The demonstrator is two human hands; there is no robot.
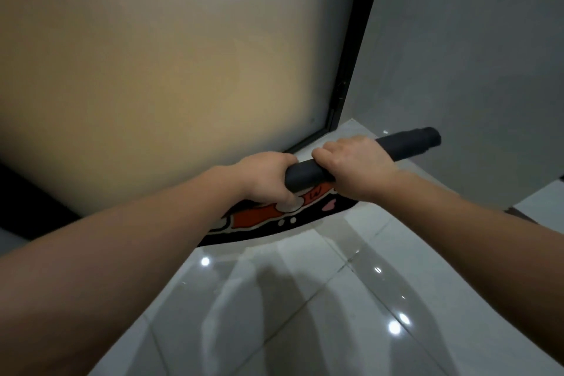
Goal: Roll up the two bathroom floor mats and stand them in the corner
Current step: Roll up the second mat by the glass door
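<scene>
Glossy white tiled floor, grey wall, black-framed frosted glass door.

A frosted glass door in a black frame meets a grey wall, perhaps plastered, above glossy floor tiles.

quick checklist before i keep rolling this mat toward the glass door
1. Both hands on the roll: ok, left hand and right hand grip the dark roll.
2. Roll tight: ok at the visible right end.
3. Mat fully rolled: not ok, patterned mat lies flat on the floor.
4. Left end of roll even: cannot tell, hidden by the arm.
5. Corner free: ok as far as visible.
6. Second mat: cannot tell, not in view.
</scene>
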